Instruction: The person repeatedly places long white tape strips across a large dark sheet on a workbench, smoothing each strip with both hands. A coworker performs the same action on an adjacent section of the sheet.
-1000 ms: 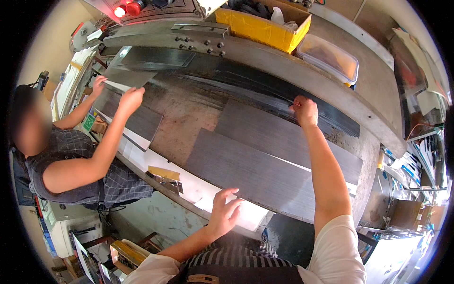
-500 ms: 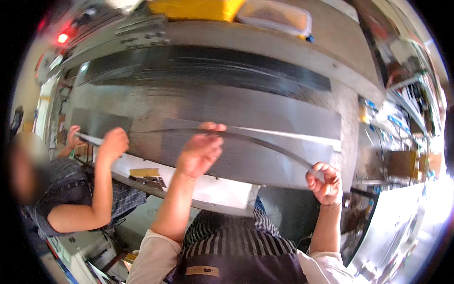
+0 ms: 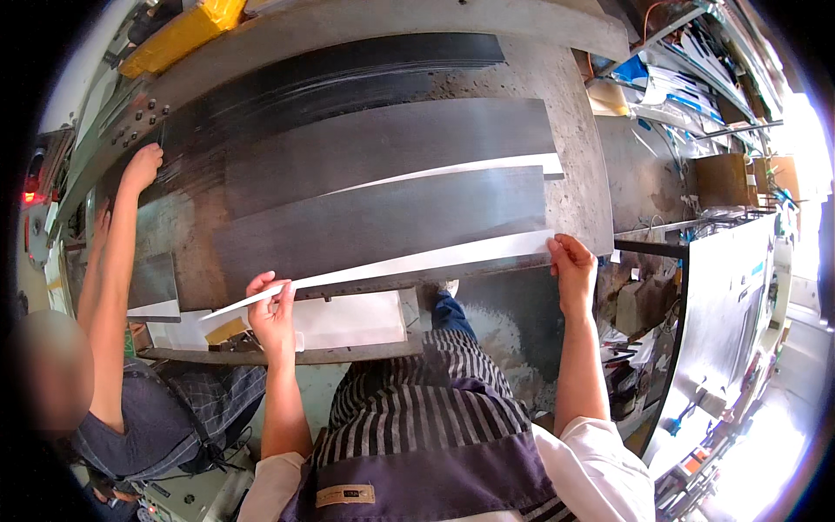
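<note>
A long, thin white strip (image 3: 417,261) slants across the front edge of the workbench. Its left end is pinched in my left hand (image 3: 274,317), fingers closed, with a short tail sticking out past them. My right hand (image 3: 573,270) grips the other end between thumb and fingers, near the bench's right corner. Just behind the strip lies a flat dark grey sheet (image 3: 391,209). Farther back is another dark grey sheet (image 3: 417,139), with a white band (image 3: 470,167) showing along its near edge.
Long dark strips (image 3: 348,70) lie piled along the back of the bench (image 3: 578,157). At left, a co-worker's arm (image 3: 122,235) reaches over the bench beside a small dark sheet (image 3: 152,283). An open drawer (image 3: 348,322) holds white sheeting. A yellow bundle (image 3: 183,35) sits far left.
The strip was arched with its dark narrow side showing; now a white face shows and it runs straighter. My hands came nearer the front edge. The co-worker's hand moved farther back.
</note>
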Motion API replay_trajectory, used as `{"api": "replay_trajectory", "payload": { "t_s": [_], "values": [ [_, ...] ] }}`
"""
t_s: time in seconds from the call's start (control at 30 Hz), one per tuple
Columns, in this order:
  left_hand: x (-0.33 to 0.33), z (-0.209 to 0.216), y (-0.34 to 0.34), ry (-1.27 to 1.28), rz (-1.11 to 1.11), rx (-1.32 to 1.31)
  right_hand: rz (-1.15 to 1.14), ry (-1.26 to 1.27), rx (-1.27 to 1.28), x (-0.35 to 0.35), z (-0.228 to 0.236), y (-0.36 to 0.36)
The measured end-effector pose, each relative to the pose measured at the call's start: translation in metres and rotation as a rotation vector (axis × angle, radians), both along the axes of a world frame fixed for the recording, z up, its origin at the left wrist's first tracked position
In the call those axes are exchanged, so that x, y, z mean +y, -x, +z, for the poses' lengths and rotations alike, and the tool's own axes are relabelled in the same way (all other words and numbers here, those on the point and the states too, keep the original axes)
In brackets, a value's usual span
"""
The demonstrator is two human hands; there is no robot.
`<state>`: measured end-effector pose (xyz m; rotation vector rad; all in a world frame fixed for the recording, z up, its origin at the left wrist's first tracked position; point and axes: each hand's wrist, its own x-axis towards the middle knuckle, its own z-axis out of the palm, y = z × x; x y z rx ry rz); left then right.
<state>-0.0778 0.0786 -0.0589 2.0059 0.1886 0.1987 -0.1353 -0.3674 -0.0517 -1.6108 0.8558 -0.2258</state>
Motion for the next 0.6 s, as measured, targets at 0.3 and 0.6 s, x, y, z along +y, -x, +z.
{"api": "replay_trajectory", "payload": {
  "t_s": [0.3,0.6],
  "values": [
    [-0.003,-0.021,0.006,-0.262,0.049,0.022,-0.028,0.367,0.093,0.011,-0.012,-0.006],
    [-0.007,-0.026,0.005,-0.221,0.069,-0.008,-0.067,0.358,0.071,0.009,-0.018,-0.004]
  ]
}}
